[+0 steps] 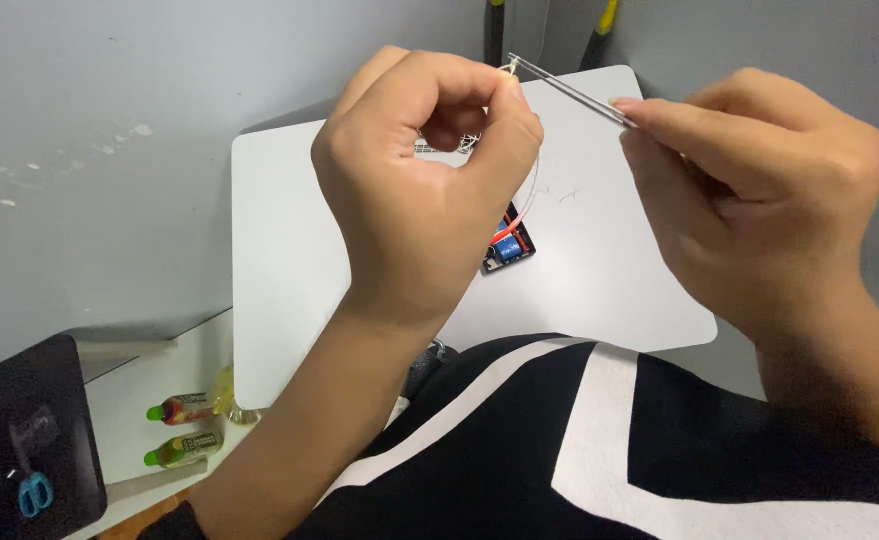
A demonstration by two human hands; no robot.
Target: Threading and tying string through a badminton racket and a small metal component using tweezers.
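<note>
My left hand (414, 190) is raised above a small white table (289, 250), thumb and forefinger pinched on the end of a thin wire (533, 190). The wire curves down behind that hand to a small black circuit board (510, 248) with a blue part on it, lying on the table. My right hand (759, 190) grips metal tweezers (569, 90), whose tips meet the wire end right at my left fingertips.
A grey wall lies behind the table. At lower left is a white shelf (139, 385) with two small green-capped bottles (181, 430), a black case (29, 440) and blue-handled scissors (34, 493). My black and white shirt (599, 450) fills the bottom.
</note>
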